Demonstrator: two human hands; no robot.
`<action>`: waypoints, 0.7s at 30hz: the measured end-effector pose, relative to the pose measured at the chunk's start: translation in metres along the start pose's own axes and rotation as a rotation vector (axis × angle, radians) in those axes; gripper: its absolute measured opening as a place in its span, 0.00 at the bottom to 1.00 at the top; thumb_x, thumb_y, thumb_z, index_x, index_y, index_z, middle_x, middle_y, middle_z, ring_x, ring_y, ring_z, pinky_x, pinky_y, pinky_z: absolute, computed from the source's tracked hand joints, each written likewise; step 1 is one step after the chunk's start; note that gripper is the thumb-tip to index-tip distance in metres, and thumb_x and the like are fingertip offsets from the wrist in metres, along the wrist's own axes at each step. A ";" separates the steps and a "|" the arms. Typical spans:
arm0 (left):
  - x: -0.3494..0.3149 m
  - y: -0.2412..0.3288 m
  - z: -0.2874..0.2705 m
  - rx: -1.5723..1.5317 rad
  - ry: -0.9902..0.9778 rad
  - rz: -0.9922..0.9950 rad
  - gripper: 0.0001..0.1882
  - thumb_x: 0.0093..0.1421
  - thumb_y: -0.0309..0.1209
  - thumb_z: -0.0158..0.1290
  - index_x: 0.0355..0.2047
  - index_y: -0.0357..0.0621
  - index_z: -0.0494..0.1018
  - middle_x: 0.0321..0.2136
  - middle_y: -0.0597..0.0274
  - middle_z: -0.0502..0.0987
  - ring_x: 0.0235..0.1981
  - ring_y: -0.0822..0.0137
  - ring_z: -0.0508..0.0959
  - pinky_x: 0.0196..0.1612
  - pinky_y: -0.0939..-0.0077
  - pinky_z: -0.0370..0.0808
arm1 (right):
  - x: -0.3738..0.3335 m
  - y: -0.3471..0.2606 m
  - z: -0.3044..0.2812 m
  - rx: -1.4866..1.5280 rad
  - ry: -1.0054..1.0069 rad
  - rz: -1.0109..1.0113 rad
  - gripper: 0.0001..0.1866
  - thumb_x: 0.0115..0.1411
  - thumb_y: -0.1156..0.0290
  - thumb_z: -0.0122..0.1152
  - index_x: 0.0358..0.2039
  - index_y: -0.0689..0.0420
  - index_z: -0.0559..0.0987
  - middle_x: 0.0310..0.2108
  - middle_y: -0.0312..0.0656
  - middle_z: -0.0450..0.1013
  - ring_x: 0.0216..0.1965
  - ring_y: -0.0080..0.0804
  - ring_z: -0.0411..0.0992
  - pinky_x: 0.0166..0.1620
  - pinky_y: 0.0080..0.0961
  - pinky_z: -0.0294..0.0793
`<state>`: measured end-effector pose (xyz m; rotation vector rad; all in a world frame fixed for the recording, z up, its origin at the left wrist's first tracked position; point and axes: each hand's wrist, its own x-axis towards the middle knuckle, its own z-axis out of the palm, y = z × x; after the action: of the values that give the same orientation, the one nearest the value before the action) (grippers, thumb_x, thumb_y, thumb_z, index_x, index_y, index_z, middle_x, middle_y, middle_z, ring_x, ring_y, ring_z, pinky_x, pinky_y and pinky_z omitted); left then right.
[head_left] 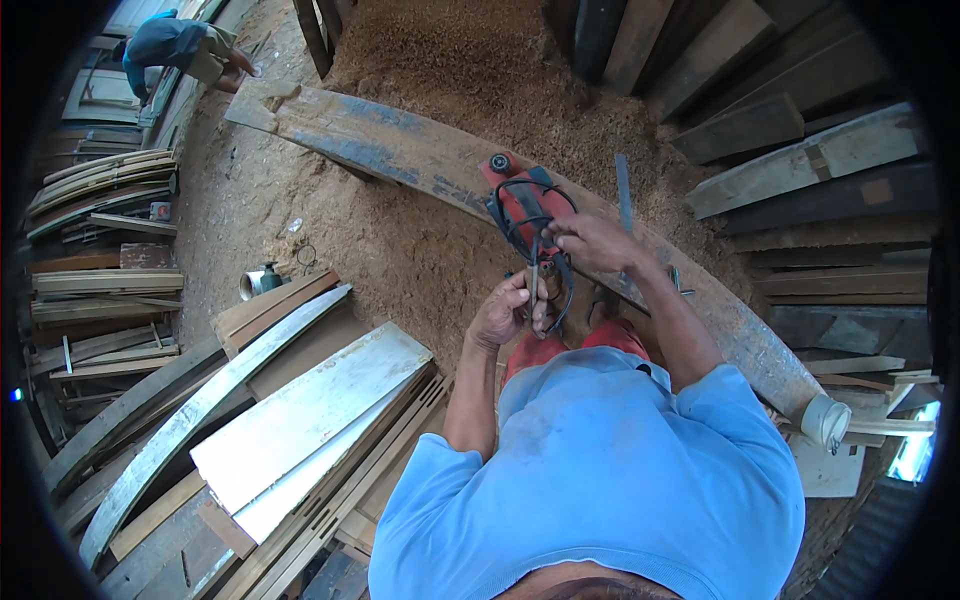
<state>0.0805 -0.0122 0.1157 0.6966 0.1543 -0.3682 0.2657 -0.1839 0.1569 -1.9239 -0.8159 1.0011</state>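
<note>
Your shirt (600, 450) is light blue, your trousers (617, 337) red; your electric planer (527, 208) is red and black, its cord (572, 292) black, the brown bench (435, 163) blue-blotched.

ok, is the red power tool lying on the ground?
No, the red power tool rests on the long worn plank, above the ground.

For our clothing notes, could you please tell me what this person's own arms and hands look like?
Short light-blue shirt sleeves cover the upper arms; the forearms are bare. The left hand and right hand wear no gloves, and no watch shows on either wrist.
</note>
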 end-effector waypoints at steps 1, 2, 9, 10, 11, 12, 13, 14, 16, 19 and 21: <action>-0.002 0.000 0.003 0.012 -0.025 -0.027 0.19 0.63 0.44 0.53 0.42 0.38 0.73 0.26 0.62 0.75 0.25 0.67 0.77 0.30 0.72 0.76 | -0.006 0.007 0.005 0.111 -0.008 0.074 0.17 0.65 0.67 0.50 0.48 0.63 0.79 0.43 0.49 0.79 0.42 0.42 0.79 0.46 0.38 0.76; -0.006 -0.002 0.006 0.132 -0.081 -0.062 0.19 0.63 0.44 0.53 0.41 0.38 0.73 0.27 0.62 0.75 0.26 0.68 0.77 0.31 0.72 0.75 | -0.010 0.015 0.007 0.222 -0.017 0.148 0.17 0.65 0.68 0.50 0.48 0.64 0.79 0.42 0.49 0.79 0.41 0.42 0.79 0.45 0.38 0.76; -0.029 -0.002 0.037 0.546 -0.175 -0.200 0.16 0.61 0.38 0.49 0.40 0.39 0.76 0.30 0.67 0.74 0.31 0.75 0.73 0.36 0.77 0.70 | -0.041 0.052 0.018 0.694 0.421 0.244 0.15 0.65 0.67 0.52 0.47 0.61 0.79 0.32 0.44 0.78 0.34 0.32 0.76 0.38 0.36 0.72; -0.031 0.000 0.038 0.522 -0.098 -0.149 0.15 0.61 0.36 0.47 0.41 0.40 0.77 0.29 0.68 0.73 0.31 0.75 0.72 0.36 0.77 0.69 | -0.056 0.014 0.015 0.354 0.445 0.125 0.15 0.65 0.67 0.52 0.47 0.60 0.80 0.32 0.44 0.77 0.33 0.32 0.75 0.37 0.36 0.72; -0.032 0.003 0.039 0.499 -0.027 -0.097 0.15 0.61 0.34 0.46 0.41 0.40 0.77 0.28 0.69 0.73 0.30 0.76 0.71 0.35 0.78 0.68 | -0.067 -0.014 0.009 0.013 0.469 0.005 0.15 0.65 0.67 0.52 0.46 0.60 0.80 0.31 0.45 0.77 0.33 0.32 0.75 0.37 0.37 0.71; -0.031 0.005 0.040 0.475 0.039 -0.048 0.15 0.61 0.32 0.44 0.42 0.41 0.78 0.28 0.70 0.72 0.30 0.77 0.70 0.34 0.79 0.68 | -0.072 -0.027 0.004 -0.097 0.488 -0.181 0.15 0.65 0.66 0.52 0.45 0.61 0.80 0.34 0.46 0.78 0.35 0.39 0.75 0.39 0.38 0.72; -0.028 0.011 0.038 0.552 0.048 -0.035 0.16 0.60 0.32 0.43 0.42 0.43 0.78 0.27 0.71 0.72 0.29 0.77 0.69 0.35 0.79 0.68 | -0.075 -0.037 0.002 -0.210 0.497 -0.363 0.15 0.65 0.65 0.52 0.45 0.62 0.80 0.37 0.47 0.78 0.37 0.45 0.76 0.42 0.39 0.73; -0.024 0.013 0.036 0.558 0.069 -0.039 0.16 0.60 0.32 0.43 0.42 0.43 0.77 0.27 0.71 0.72 0.30 0.78 0.69 0.35 0.79 0.68 | -0.077 -0.043 0.003 -0.322 0.500 -0.545 0.16 0.65 0.64 0.53 0.44 0.63 0.81 0.40 0.49 0.79 0.40 0.51 0.76 0.44 0.40 0.74; -0.018 0.019 0.035 0.580 0.117 -0.021 0.15 0.60 0.31 0.43 0.42 0.43 0.77 0.27 0.71 0.72 0.30 0.78 0.70 0.35 0.79 0.68 | -0.078 -0.053 0.008 -0.154 0.201 -0.261 0.15 0.65 0.64 0.54 0.42 0.62 0.81 0.35 0.49 0.79 0.37 0.49 0.76 0.41 0.40 0.73; -0.011 0.007 0.055 0.679 0.336 0.213 0.13 0.64 0.33 0.43 0.41 0.42 0.75 0.28 0.68 0.74 0.30 0.76 0.71 0.37 0.78 0.69 | -0.080 -0.057 0.010 -0.101 0.034 -0.120 0.13 0.64 0.65 0.55 0.39 0.61 0.81 0.30 0.49 0.78 0.34 0.47 0.76 0.39 0.40 0.73; -0.017 -0.003 0.058 0.867 0.616 0.383 0.14 0.67 0.36 0.43 0.41 0.41 0.74 0.30 0.65 0.75 0.32 0.74 0.73 0.39 0.77 0.71 | -0.086 -0.057 0.011 -0.096 -0.020 -0.151 0.12 0.63 0.66 0.56 0.38 0.61 0.80 0.28 0.49 0.77 0.33 0.46 0.76 0.38 0.40 0.73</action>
<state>0.0642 -0.0473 0.1620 1.6605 0.4472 0.1908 0.2055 -0.2228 0.2319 -1.9031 -1.0209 0.9055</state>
